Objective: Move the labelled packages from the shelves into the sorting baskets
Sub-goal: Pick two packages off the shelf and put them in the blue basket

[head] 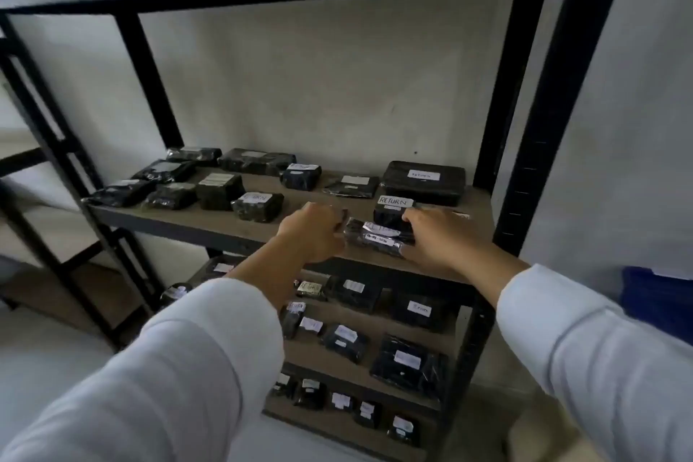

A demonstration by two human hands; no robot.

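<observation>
Both hands clasp one black package [378, 238] at the near right edge of the shelf [210, 221]: left hand [313, 232] curled on its left end, right hand [431, 236] on its right end. Just behind it stands a RETURN block [392, 210]; a large flat package [423, 182] lies farther back, with more wrapped packages on the far left and lower shelves [330, 349].

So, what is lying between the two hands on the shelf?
In the head view, a small stack of black wrapped packages with white labels lies between the left hand and the right hand, at the shelf's front edge.
</observation>
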